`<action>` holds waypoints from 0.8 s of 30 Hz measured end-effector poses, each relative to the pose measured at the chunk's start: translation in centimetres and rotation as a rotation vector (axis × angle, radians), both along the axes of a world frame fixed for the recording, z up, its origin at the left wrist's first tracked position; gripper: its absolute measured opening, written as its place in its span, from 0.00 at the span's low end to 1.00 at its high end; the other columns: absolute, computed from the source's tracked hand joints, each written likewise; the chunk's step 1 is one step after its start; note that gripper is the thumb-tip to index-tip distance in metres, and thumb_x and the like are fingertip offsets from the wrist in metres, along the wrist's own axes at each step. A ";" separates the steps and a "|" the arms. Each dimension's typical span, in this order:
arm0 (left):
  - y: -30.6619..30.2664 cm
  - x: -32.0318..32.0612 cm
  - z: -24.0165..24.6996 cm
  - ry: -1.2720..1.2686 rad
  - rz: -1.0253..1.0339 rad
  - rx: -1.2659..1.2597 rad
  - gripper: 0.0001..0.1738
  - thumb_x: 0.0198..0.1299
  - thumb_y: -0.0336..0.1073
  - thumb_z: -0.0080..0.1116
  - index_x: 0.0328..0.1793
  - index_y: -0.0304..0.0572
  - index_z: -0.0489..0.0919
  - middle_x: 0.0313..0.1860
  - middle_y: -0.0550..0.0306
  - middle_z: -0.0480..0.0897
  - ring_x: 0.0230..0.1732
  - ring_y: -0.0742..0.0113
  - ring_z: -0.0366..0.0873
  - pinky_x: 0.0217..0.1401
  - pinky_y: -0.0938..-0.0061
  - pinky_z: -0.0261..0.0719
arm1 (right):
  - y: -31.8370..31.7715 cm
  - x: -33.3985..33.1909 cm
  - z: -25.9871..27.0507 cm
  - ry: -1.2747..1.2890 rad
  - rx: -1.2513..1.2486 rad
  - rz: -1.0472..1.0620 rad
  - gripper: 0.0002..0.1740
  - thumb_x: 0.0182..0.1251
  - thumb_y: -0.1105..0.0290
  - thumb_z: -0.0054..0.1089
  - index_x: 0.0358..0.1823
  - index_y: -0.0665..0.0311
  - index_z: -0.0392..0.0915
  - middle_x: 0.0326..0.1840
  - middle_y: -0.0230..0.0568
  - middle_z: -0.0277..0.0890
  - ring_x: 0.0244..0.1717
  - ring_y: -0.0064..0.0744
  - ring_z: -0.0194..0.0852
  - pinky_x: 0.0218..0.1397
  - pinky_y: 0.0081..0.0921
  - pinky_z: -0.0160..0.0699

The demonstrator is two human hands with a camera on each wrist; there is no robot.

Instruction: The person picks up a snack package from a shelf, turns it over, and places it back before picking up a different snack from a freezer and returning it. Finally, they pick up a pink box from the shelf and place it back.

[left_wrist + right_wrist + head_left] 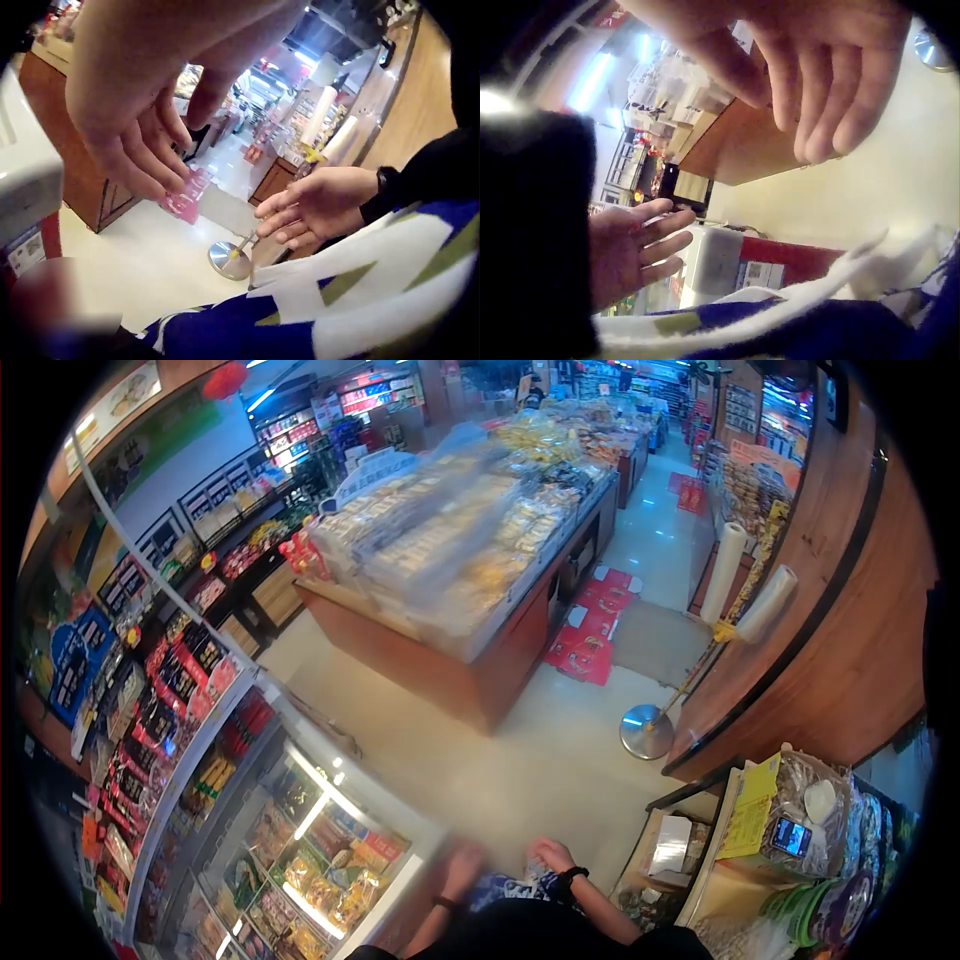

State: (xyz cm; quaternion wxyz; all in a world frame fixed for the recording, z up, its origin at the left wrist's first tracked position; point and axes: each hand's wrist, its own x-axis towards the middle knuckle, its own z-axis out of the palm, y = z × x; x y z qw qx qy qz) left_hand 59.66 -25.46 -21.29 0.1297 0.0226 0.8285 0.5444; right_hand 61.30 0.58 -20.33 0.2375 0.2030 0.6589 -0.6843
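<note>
Both hands hang in front of the body, apart from each other, with nothing in their fingers. My left hand (463, 870), slightly blurred in the head view, is beside the corner of a glass-topped freezer (425, 850). Up close in the left wrist view, the fingers of the left hand (150, 112) hang loosely bent. My right hand (552, 855), with a dark band at the wrist, is over the blue, white and olive patterned garment (375, 277). Its fingers (817, 105) droop loosely in the right wrist view.
Ahead stands a wooden display counter (400, 645) heaped with packaged goods. A metal-based stand (647, 732) with plastic bag rolls (768, 605) is to the right. Boxes of goods (790, 800) line the near right, beside a wooden panel (800, 650). Red mats (590, 635) lie in the aisle.
</note>
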 end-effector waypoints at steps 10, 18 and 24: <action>10.3 -7.4 5.8 -0.231 -0.341 -0.004 0.16 0.62 0.41 0.47 0.41 0.36 0.79 0.37 0.49 0.82 0.38 0.55 0.77 0.44 0.66 0.75 | 6.9 -0.4 -3.0 -0.058 -0.187 -0.346 0.08 0.63 0.70 0.48 0.37 0.63 0.77 0.28 0.35 0.77 0.28 0.23 0.74 0.29 0.19 0.72; 19.5 -18.8 4.3 -0.046 -0.506 -0.065 0.12 0.63 0.37 0.49 0.45 0.36 0.77 0.38 0.53 0.82 0.38 0.67 0.80 0.45 0.75 0.75 | 15.9 -6.7 -3.2 -0.026 -0.074 -0.461 0.07 0.64 0.72 0.48 0.37 0.62 0.76 0.30 0.39 0.80 0.28 0.28 0.78 0.30 0.21 0.76; 26.0 -29.2 3.5 0.032 -0.440 -0.010 0.12 0.61 0.37 0.53 0.44 0.36 0.77 0.38 0.53 0.81 0.38 0.66 0.80 0.44 0.74 0.75 | 22.4 -15.3 -1.5 -0.023 -0.106 -0.586 0.07 0.64 0.72 0.48 0.36 0.63 0.76 0.29 0.41 0.79 0.25 0.29 0.78 0.28 0.21 0.76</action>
